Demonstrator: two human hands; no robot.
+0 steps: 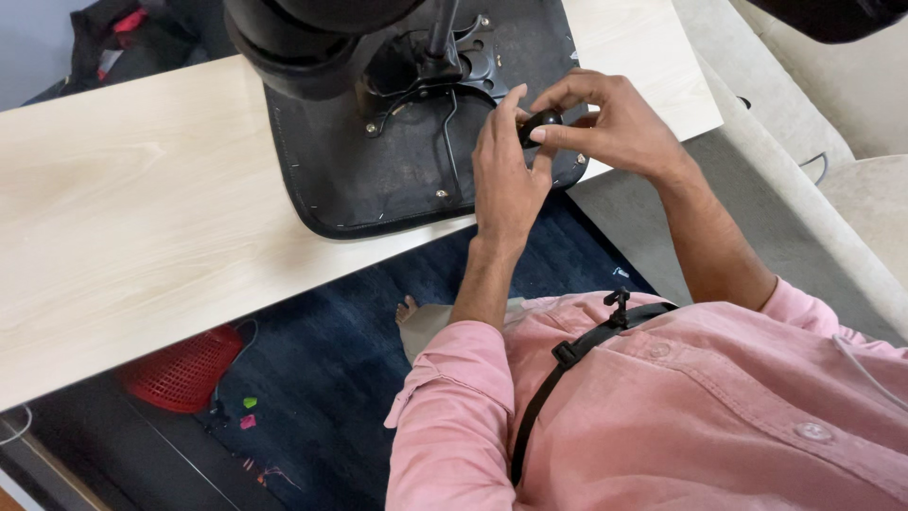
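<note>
Chair seat (378,180) lies upside down on the light wood desk (142,208), black underside up, metal mechanism plate (445,61) and gas column (442,24) exposed at the top. Seat's near-right corner overhangs the desk edge.

Both hands meet over the seat's right edge on a small black knob (539,121).
- Left hand (506,175): forearm comes straight up from the pink sleeve (454,378), wrist straight, fingers extended upward and curled against the knob from the left.
- Right hand (615,123): forearm angles in from the right, wrist bent, thumb and index pinching the knob, other fingers arched above it.

Knob is gripped between both hands, just above the seat surface; can't tell if it's attached to a lever beneath.

Below the desk: dark blue rug (359,378), red mesh basket (184,369).
</note>
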